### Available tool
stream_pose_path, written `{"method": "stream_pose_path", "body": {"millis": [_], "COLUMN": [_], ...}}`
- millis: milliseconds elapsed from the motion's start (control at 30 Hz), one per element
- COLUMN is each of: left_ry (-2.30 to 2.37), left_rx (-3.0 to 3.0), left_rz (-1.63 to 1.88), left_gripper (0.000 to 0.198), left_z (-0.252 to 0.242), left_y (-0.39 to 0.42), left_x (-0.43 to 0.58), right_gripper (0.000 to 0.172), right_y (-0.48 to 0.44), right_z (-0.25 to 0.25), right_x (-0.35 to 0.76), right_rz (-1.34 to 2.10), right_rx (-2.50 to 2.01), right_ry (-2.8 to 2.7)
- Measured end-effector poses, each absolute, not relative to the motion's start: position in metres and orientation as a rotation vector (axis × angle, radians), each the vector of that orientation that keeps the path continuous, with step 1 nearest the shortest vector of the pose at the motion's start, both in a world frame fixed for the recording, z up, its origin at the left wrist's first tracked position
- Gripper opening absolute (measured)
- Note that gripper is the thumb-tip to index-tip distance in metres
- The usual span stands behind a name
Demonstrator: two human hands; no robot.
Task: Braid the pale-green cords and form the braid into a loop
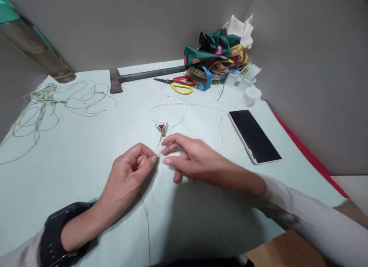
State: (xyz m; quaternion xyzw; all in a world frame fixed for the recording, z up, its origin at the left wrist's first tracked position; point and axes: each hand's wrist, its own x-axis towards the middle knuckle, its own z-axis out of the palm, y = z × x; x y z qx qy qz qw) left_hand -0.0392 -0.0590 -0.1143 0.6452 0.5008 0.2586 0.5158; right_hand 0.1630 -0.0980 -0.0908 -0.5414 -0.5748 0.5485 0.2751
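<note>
Where cords (pixel 160 140) meet, pendant (pixel 161 128) (red-centred), flared end farthest, long axis leaning right

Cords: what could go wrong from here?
1. The left hand pinches the cords near the pendant with fingertips only, so they could slip.
2. A loose loop lies beyond the pendant and runs up near the scissors; it might snag there or tangle.
</note>
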Motion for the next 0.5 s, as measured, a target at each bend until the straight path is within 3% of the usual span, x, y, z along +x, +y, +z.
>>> {"method": "stream_pose_path", "body": {"millis": [100,233,500], "left_ry": [1.23,1.236,1.231], "left_rx": [1.534,1.46,1.455], "left_rz": [0.61,0.563,0.531], "left_gripper": [0.029,0.03,0.036], "left_z": [-0.113,-0.115,-0.115], "left_y": [-0.06,-0.061,-0.062], "left_x": [-0.039,-0.041,-0.047], "right_gripper": [0.007,0.018,0.018], "right_y": [-0.087,-0.094,-0.094], "right_z": [-0.111,-0.114,-0.105], "right_x": [0.148,0.152,0.166], "right_rz": [1.408,1.113,1.191], "right_rx": [-1.39,-1.406,-1.502], "right_ry": [-1.592,-1.774,-1.708]}}
